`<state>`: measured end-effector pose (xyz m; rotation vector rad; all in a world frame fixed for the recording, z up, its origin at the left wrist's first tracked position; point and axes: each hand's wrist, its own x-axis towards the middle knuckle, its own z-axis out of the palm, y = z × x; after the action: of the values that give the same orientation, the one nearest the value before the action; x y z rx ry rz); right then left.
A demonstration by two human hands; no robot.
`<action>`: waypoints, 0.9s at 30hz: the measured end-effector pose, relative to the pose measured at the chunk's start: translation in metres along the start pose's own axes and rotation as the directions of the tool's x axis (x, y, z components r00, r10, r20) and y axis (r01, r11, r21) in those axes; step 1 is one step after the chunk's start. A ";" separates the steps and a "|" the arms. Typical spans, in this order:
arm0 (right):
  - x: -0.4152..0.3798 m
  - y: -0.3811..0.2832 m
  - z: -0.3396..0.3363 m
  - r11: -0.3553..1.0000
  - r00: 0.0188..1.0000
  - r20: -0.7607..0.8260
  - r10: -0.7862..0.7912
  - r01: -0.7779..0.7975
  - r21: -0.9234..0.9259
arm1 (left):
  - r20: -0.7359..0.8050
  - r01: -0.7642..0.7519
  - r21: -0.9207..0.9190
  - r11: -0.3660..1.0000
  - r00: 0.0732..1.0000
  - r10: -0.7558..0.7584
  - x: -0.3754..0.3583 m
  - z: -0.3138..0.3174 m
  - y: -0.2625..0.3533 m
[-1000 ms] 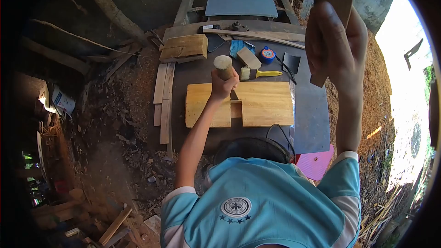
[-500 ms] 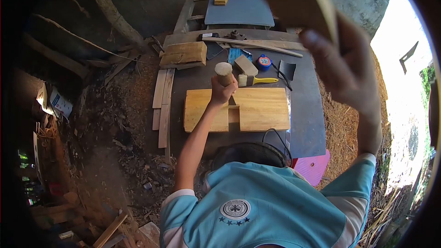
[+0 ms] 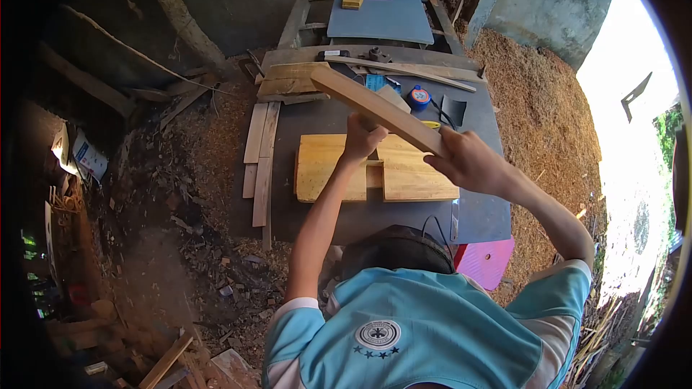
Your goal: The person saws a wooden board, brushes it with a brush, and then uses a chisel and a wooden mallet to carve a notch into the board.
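My right hand [image 3: 476, 162] grips one end of a squared wooden bar [image 3: 382, 109], which slants up and left across the bench. My left hand [image 3: 360, 140] is closed around a chisel, its wooden handle now hidden beneath the bar. The bar overlaps the spot right above my left fist. Below lies a thick yellowish wood block [image 3: 331, 169], flat on the dark bench [image 3: 479, 209], with a notch [image 3: 374, 176] cut across its middle. My left fist is over the block, at the notch's far end.
Behind the block are a blue tape measure [image 3: 419, 96], a rough wood block [image 3: 292, 81], long thin strips [image 3: 404, 72] and a dark square sheet [image 3: 453, 110]. Loose boards [image 3: 261, 187] line the left edge. A grey-topped table [image 3: 378, 18] stands beyond. Wood shavings [image 3: 533, 79] cover the floor.
My right hand has swung the wooden bar down and left, from raised at the upper right to over my left fist. My left hand stays on the chisel at the notch.
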<state>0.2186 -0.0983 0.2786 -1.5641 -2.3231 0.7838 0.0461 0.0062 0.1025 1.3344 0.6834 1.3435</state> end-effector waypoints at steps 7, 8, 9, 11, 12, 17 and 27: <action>-0.027 -0.050 -0.054 0.955 0.888 -0.454 -0.076 0.195 0.222 | 0.094 -0.027 0.011 1.000 0.995 0.026 0.002 -0.002 -0.006; -0.032 -0.062 -0.065 0.924 0.837 -0.548 0.019 0.195 0.330 | 0.100 -0.035 0.010 0.999 0.994 0.034 0.001 -0.002 -0.007; -0.038 -0.081 -0.074 0.916 0.769 -0.636 0.065 0.207 0.344 | 0.105 -0.044 0.010 0.999 0.994 0.043 0.001 -0.003 -0.007; -0.045 -0.093 -0.097 0.938 0.616 -0.775 0.140 0.167 0.303 | 0.110 -0.043 0.004 0.999 0.993 0.043 0.001 -0.003 -0.007; -0.044 -0.090 -0.104 0.915 0.576 -0.814 0.074 0.285 0.286 | 0.111 -0.043 0.003 0.999 0.993 0.043 0.000 -0.003 -0.006; -0.029 -0.083 -0.091 0.794 0.460 -0.888 -0.009 0.543 0.274 | 0.098 -0.049 0.002 0.999 0.994 0.049 -0.001 -0.003 -0.009; -0.015 0.000 0.023 0.899 0.967 -0.103 0.232 -0.173 0.403 | 0.122 -0.045 0.004 0.999 0.992 0.045 -0.007 -0.004 -0.012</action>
<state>0.2135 -0.1189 0.2610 -1.6280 -1.7780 1.0637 0.0447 0.0042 0.0883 1.4317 0.5781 1.2849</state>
